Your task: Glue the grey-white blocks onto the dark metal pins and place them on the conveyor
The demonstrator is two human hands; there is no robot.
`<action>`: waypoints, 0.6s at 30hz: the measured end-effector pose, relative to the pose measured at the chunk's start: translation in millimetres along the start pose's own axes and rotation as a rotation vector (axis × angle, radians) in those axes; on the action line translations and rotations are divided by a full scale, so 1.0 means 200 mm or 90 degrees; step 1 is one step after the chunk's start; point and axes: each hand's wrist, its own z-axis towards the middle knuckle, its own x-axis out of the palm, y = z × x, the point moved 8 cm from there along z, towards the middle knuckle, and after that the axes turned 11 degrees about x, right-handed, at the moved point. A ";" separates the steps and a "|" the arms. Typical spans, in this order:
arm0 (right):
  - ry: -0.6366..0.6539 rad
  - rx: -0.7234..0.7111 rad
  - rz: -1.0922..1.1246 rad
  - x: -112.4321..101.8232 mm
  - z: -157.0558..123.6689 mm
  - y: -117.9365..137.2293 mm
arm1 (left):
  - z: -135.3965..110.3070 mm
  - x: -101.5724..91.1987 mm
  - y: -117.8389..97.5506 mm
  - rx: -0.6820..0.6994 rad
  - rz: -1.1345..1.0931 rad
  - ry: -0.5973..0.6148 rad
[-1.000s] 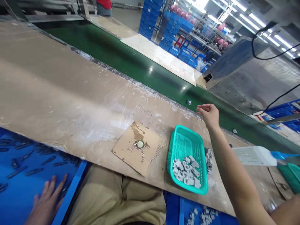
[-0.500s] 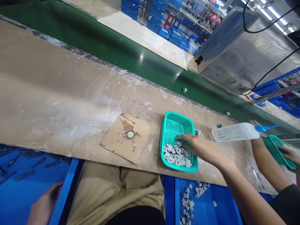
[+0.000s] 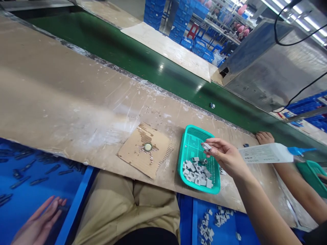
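My right hand [image 3: 224, 154] hovers over a teal mesh basket [image 3: 189, 144] and pinches one small grey block [image 3: 206, 147] between thumb and fingers. Several more grey blocks [image 3: 196, 170] lie heaped in the basket's near end. My left hand [image 3: 38, 224] rests flat, fingers spread, in a blue bin [image 3: 74, 200] at lower left, touching a dark pin [image 3: 60, 208] among several dark pins [image 3: 20, 173]. A cardboard scrap [image 3: 145, 153] with a bottle cap [image 3: 147, 147] lies left of the basket.
A green conveyor belt [image 3: 143, 64] runs behind the brown worktop [image 3: 63, 92], carrying a small part [image 3: 212, 105]. A co-worker's hand [image 3: 264, 137] and white glue bottle [image 3: 265, 153] are at right. A blue bin [image 3: 227, 228] with loose grey blocks sits below the basket.
My right hand came back from the belt edge, dipped into the basket and now lifts one grey block. My left hand has opened flat in the blue bin.
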 end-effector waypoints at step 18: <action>0.063 -0.329 -0.405 0.76 0.04 0.26 | -0.17 0.20 -0.04 -0.045 -0.149 0.112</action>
